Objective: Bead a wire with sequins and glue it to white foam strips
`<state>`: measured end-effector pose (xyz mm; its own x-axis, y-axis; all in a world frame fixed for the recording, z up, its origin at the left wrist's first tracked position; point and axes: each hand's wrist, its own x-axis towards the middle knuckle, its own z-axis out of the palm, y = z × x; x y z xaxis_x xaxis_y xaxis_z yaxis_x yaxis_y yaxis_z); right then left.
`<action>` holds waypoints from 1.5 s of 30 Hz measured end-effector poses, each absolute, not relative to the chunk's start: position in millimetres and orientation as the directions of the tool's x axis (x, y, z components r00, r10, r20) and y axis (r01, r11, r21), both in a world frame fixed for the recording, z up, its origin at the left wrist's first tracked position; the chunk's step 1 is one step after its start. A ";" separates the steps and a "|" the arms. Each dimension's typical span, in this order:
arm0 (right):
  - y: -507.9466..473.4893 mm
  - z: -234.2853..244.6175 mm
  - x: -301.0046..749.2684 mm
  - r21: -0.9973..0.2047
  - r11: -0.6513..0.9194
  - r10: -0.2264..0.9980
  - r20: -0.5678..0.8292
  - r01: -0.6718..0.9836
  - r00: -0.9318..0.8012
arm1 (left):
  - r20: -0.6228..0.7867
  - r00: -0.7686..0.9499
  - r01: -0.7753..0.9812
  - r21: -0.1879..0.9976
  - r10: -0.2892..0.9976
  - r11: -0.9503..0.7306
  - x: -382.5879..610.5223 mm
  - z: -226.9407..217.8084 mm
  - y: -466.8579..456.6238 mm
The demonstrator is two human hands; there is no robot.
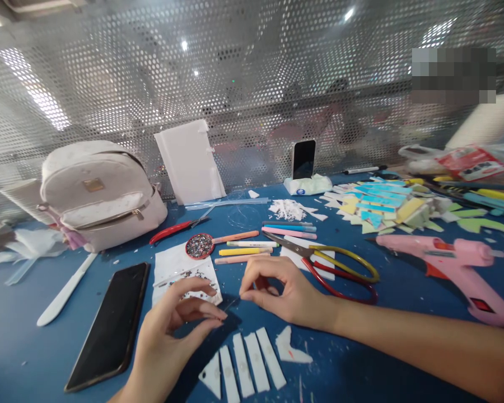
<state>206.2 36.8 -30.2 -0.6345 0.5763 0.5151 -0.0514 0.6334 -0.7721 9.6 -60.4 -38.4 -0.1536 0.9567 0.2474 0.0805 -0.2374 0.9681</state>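
Note:
My left hand (180,319) has its thumb and a fingertip pinched together, the other fingers curled loosely. Facing it, my right hand (281,288) pinches with thumb and forefinger. A faint thin strand (232,305) shows between the two sets of fingertips; its material is too fine to make out. Just below the hands lie several white strips (244,365) side by side, with a white triangular piece (211,376) at their left and a white forked piece (293,346) at their right. Beyond my left hand, dark glittery bits lie on a white paper (168,263).
Red-and-yellow-handled scissors (315,257) lie behind my right forearm, a pink glue gun (449,257) farther right. Several markers (243,252) and a red-rimmed dish of glitter (199,246) are ahead. At left are a phone (111,324), a white knife (67,291) and a backpack (105,196).

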 end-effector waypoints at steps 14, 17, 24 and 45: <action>36.8 -28.4 206.5 -0.766 0.641 0.574 0.514 -0.040 -0.638 | 0.255 -0.132 0.087 0.966 0.958 -0.245 8.8 -38.4 -59.3; 36.9 -28.2 206.4 -0.764 0.644 0.568 0.512 -0.039 -0.644 | 0.247 -0.142 0.087 0.968 0.959 -0.237 9.5 -37.6 -59.5; 37.3 -28.9 207.2 -0.750 0.661 0.572 0.517 -0.016 -0.637 | 0.259 -0.155 0.107 0.964 0.953 -0.244 10.0 -37.2 -59.2; 37.0 -27.6 207.0 -0.749 0.662 0.566 0.527 -0.032 -0.634 | 0.254 -0.129 0.089 0.966 0.959 -0.244 8.7 -37.7 -57.8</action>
<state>207.0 37.0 -27.6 -0.6339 0.5659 0.5272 -0.0316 0.6621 -0.7488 8.7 -57.8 -37.7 -0.1288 0.9586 0.2541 0.0887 -0.2441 0.9657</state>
